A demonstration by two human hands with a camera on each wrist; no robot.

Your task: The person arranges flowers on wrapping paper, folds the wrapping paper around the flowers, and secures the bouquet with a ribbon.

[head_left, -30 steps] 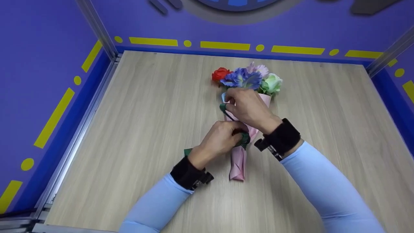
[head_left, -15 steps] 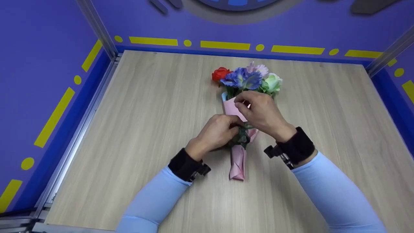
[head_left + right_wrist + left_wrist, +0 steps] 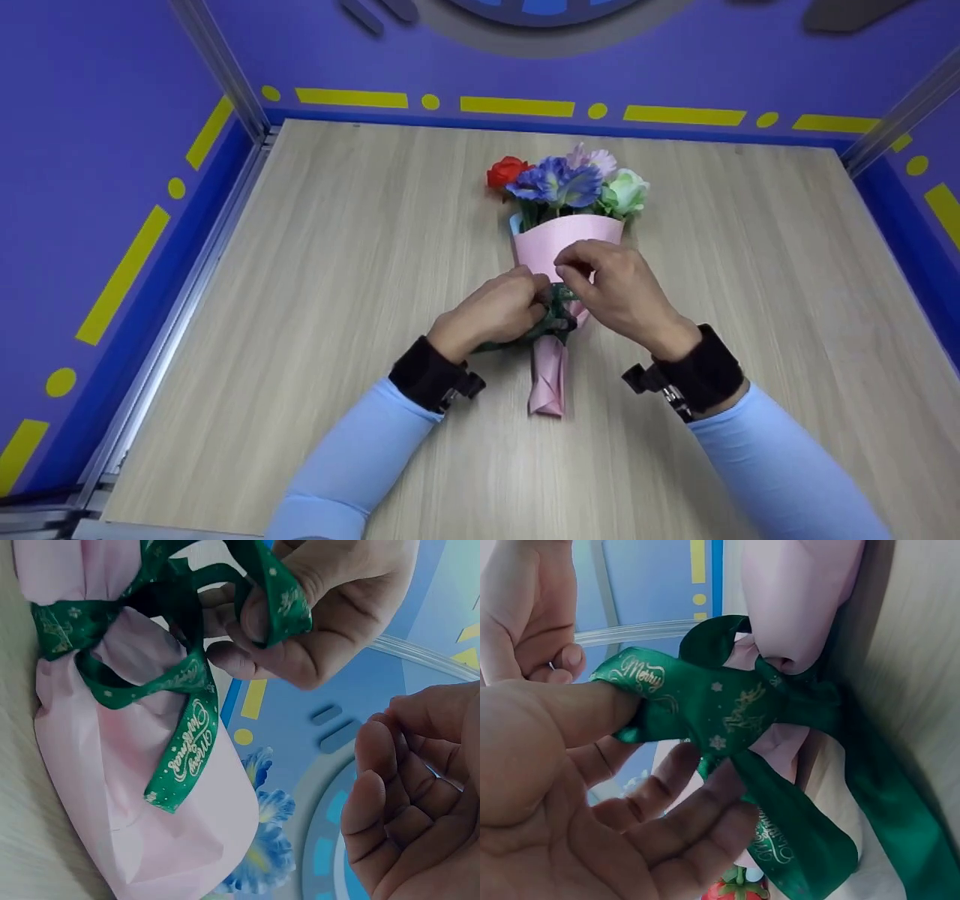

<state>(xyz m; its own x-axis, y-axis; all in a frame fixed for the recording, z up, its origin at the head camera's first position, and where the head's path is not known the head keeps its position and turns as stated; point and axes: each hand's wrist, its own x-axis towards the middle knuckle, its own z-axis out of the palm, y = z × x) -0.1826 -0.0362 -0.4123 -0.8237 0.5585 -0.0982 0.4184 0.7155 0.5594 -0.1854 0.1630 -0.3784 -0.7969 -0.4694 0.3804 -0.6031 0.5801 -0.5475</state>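
Observation:
A bouquet wrapped in pink paper (image 3: 551, 244) lies on the table, flowers pointing away from me. A green ribbon (image 3: 727, 705) with pale "Merry Christmas" lettering is tied round its narrow waist. My left hand (image 3: 499, 307) pinches a loop of this ribbon between thumb and fingers, left of the waist. One ribbon end hangs over the paper in the right wrist view. My right hand (image 3: 622, 289) hovers just right of the waist, fingers loosely curled and holding nothing. The ribbon's knot is partly hidden by loops.
A red rose (image 3: 508, 172), a blue-purple flower (image 3: 559, 182), a light pink flower (image 3: 600, 160) and a pale green rose (image 3: 624, 192) fill the bouquet's top. The wood-grain table (image 3: 360, 262) has blue-purple panels (image 3: 525, 71) at its back and sides.
My right hand has let go of the ribbon and drawn back toward me and to the right, uncovering the paper's upper edge. My left hand, still on the ribbon, has shifted slightly left.

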